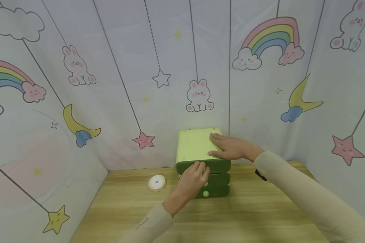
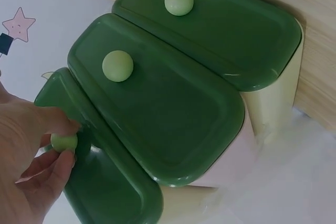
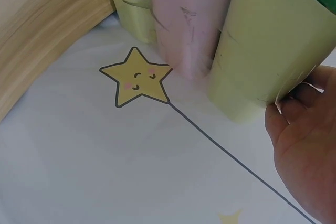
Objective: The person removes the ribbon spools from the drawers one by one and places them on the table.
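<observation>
A small three-drawer storage box [image 1: 193, 145] stands against the back, with a pale yellow-green top and dark green drawer fronts. My left hand [image 1: 191, 180] is at the top drawer front [image 1: 217, 166]. In the left wrist view, its thumb and fingers pinch that drawer's round light-green knob [image 2: 64, 141]. The middle knob [image 2: 117, 66] and bottom knob [image 2: 179, 1] are untouched. Flat on the right part of the box's top lies my right hand [image 1: 231, 147], fingers spread. From the right wrist view, its fingers touch the pale green casing [image 3: 262, 51]; some fingertips are hidden.
To the left of the box, a white roll [image 1: 156, 183] with a small centre hole lies on the wood-grain table [image 1: 246, 219]. A white cloth backdrop [image 1: 115, 111] printed with bunnies, stars, moons and rainbows rises behind and at both sides.
</observation>
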Motion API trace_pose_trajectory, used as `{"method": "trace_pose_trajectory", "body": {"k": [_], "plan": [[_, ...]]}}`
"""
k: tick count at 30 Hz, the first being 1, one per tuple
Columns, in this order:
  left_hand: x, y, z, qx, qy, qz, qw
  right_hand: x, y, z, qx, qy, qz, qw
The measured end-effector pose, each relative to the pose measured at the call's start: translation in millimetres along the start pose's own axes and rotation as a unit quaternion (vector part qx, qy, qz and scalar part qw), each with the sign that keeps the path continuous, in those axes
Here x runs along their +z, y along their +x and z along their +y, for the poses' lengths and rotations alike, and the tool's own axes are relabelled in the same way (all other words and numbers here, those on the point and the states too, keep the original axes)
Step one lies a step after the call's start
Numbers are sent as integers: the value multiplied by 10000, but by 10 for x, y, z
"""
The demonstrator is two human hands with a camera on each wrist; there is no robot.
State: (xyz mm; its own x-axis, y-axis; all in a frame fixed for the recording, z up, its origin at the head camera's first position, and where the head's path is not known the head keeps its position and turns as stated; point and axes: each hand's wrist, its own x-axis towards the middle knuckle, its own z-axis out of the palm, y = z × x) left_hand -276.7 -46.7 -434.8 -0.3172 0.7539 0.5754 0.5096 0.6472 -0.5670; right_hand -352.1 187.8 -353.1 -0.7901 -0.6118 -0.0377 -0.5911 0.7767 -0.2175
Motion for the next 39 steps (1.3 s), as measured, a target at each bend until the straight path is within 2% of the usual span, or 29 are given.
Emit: {"method": "trace_pose_trajectory", "body": {"k": [16, 31, 35, 39], "plan": [[44, -40, -16, 13, -59, 181, 9998, 6, 19, 31, 6, -131, 23, 9999], [17, -54, -9, 7, 135, 155, 9998, 2, 12, 14, 42, -189, 67, 9998], [-6, -82, 2, 100, 208, 353, 9991, 7, 12, 19, 36, -185, 50, 9998], [-39, -132, 51, 358, 150, 625, 9973, 19, 4, 17, 9, -115, 49, 9999]]}}
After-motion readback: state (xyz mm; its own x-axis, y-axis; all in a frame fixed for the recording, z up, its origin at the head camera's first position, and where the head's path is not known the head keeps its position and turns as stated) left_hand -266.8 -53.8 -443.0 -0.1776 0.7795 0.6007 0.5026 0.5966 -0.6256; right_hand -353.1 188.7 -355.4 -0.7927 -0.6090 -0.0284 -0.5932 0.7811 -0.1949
